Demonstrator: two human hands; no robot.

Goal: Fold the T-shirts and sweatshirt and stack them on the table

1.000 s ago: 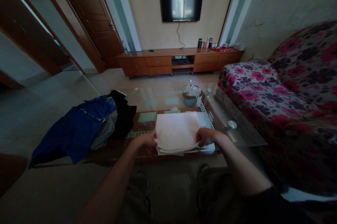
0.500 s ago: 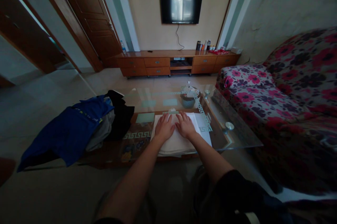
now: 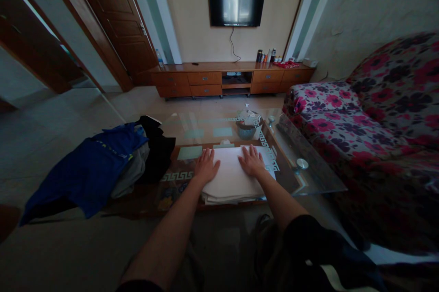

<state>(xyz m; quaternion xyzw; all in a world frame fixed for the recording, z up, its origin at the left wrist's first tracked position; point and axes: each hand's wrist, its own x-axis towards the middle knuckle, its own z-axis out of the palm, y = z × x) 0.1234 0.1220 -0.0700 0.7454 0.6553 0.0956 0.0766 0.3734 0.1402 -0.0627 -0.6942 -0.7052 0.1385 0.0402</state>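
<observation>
A white folded cloth, most likely a garment (image 3: 230, 174), lies flat on the glass table (image 3: 318, 182) in front of me, its layers showing along the near edge. My left hand (image 3: 206, 166) rests palm down on its left side, fingers stretched out. On the right side my right hand (image 3: 252, 162) lies flat too, fingers spread. Neither hand grips anything. To the left is a heap of clothes, with a blue garment (image 3: 85, 164) on top, a grey one (image 3: 132, 173) and a black one (image 3: 159, 154) beside it.
A small basket (image 3: 246, 131) with crumpled white stuff shows beyond the cloth. The flowered sofa (image 3: 329, 125) stands to the right of the table. Farther off are a wooden TV cabinet (image 3: 206, 79), bottles and cans on it, and a wall-mounted television (image 3: 237, 1).
My hands have moved apart, the left one outward to the left and the right one to the right, across the white cloth. The cloth's middle now shows between them.
</observation>
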